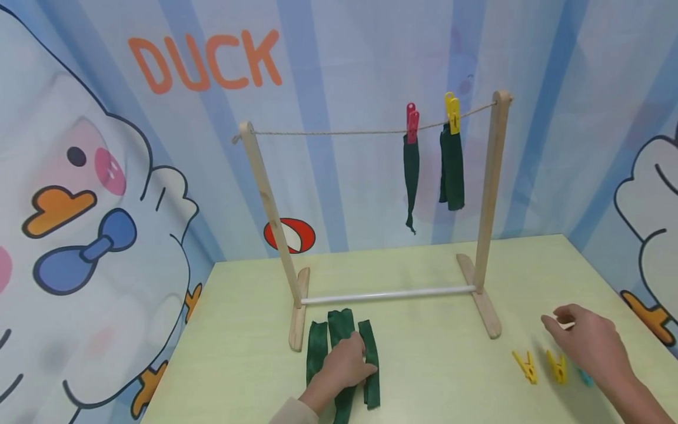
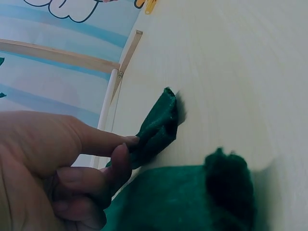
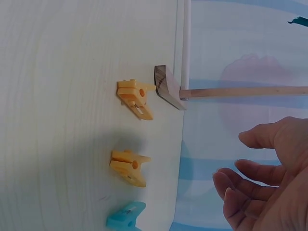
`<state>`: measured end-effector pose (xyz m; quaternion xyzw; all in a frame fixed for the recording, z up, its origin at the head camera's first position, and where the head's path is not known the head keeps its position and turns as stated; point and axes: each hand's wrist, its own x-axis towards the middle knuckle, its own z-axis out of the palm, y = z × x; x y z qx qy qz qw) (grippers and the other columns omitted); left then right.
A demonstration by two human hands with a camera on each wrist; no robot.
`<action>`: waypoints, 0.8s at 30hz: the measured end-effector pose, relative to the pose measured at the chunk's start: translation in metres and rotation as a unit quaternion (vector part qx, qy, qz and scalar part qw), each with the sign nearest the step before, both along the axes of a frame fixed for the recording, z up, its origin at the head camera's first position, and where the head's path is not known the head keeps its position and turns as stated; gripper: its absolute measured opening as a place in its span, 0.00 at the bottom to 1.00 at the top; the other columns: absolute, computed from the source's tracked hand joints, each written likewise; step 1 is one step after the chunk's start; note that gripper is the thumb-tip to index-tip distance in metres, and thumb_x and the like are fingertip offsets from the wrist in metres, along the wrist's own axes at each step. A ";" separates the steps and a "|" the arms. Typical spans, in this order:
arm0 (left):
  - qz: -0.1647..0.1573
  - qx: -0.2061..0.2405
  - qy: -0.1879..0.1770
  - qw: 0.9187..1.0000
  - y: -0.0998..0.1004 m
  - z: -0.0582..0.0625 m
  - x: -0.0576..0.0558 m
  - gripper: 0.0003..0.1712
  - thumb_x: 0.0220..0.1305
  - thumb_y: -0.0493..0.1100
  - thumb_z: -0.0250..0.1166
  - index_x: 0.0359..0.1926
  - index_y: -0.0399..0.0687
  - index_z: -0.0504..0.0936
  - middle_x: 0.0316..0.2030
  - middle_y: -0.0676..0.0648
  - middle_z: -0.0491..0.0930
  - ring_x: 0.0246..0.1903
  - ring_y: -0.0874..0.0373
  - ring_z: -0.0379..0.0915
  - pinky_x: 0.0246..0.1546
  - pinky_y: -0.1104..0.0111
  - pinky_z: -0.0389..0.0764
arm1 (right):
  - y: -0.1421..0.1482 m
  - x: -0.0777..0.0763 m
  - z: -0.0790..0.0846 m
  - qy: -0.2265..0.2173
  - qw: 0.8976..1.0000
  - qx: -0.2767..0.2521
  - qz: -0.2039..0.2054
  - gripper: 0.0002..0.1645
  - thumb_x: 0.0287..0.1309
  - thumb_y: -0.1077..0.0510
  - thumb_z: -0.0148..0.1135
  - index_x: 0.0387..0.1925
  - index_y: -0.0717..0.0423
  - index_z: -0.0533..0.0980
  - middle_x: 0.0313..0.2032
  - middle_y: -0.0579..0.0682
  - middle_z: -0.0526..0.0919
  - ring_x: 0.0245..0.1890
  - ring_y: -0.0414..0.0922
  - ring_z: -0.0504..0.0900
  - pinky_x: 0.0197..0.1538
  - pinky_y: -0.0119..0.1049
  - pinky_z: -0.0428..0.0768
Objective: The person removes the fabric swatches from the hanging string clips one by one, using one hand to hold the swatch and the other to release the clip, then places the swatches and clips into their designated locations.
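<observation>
Three dark green fabric strips lie side by side on the table: a left strip (image 1: pixel 316 344), a middle strip (image 1: pixel 341 324) and a right strip (image 1: pixel 374 388). My left hand (image 1: pixel 344 365) reaches over the middle one and pinches the right strip between thumb and fingers; in the left wrist view that strip (image 2: pixel 161 120) is bent up at the fingertips. To the right, my right hand (image 1: pixel 595 341) hovers with loosely curved fingers and nothing in them. Near it are two yellow clothespins (image 1: pixel 557 368) and a blue clothespin (image 3: pixel 126 216), partly hidden by the hand in the head view.
A wooden drying rack (image 1: pixel 489 194) with a string line (image 1: pixel 328 133) stands at the back. On the line, a red clothespin (image 1: pixel 412 123) and a yellow clothespin (image 1: pixel 452 115) hold hanging green strips (image 1: pixel 452 171). A white rod (image 1: pixel 392 295) joins the rack's feet.
</observation>
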<state>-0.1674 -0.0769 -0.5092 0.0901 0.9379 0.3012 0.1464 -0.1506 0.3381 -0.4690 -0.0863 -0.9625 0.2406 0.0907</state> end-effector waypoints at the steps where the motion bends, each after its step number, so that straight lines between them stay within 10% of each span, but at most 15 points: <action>1: 0.000 0.000 0.000 1.000 0.000 0.000 0.000 0.19 0.57 0.41 0.74 0.37 0.43 0.70 0.20 0.50 0.72 0.18 0.58 0.71 0.19 0.64 0.68 | 0.000 0.000 0.000 0.000 1.000 0.000 0.000 0.23 0.60 0.54 0.66 0.41 0.75 0.78 0.33 0.65 0.82 0.29 0.56 0.82 0.30 0.49 0.79; 14: 0.010 0.027 0.009 1.000 -0.005 0.004 -0.004 0.17 0.60 0.46 0.73 0.35 0.45 0.73 0.22 0.50 0.72 0.20 0.57 0.70 0.21 0.62 0.68 | 0.000 -0.002 0.005 0.006 1.000 -0.007 0.025 0.23 0.63 0.52 0.64 0.42 0.73 0.78 0.34 0.65 0.83 0.31 0.58 0.83 0.29 0.49 0.79; 24: 0.030 0.044 0.094 0.994 -0.022 0.026 -0.018 0.13 0.69 0.51 0.65 0.36 0.46 0.77 0.25 0.53 0.74 0.20 0.59 0.69 0.21 0.64 0.70 | -0.004 -0.006 0.010 0.012 1.000 -0.006 0.020 0.26 0.65 0.51 0.63 0.46 0.75 0.77 0.40 0.70 0.82 0.35 0.61 0.82 0.30 0.49 0.80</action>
